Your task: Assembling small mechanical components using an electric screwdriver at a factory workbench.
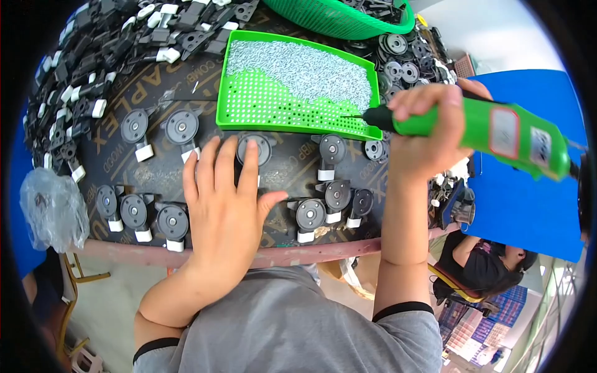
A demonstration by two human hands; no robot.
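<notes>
My right hand (429, 124) is wrapped round a green electric screwdriver (485, 130), held level. Its thin bit points left, above the near right part of a green perforated tray (249, 102). Small silvery screws (298, 65) fill the far side of that tray. Palm down, my left hand (227, 205) has its fingers stretched out and apart. Its fingertips reach a dark round caster-like part (255, 151) and partly cover it; whether they touch it I cannot tell. Similar parts with white tabs lie on both sides, such as one caster-like part (182, 128) to the left and another caster-like part (311, 214) to the right.
Black and white plastic pieces (143, 43) are heaped at the far left. A green basket (336, 22) stands behind the tray, beside piled dark discs (398, 68). A clear plastic bag (53, 208) lies at the left edge. Another person (479, 264) is at the lower right.
</notes>
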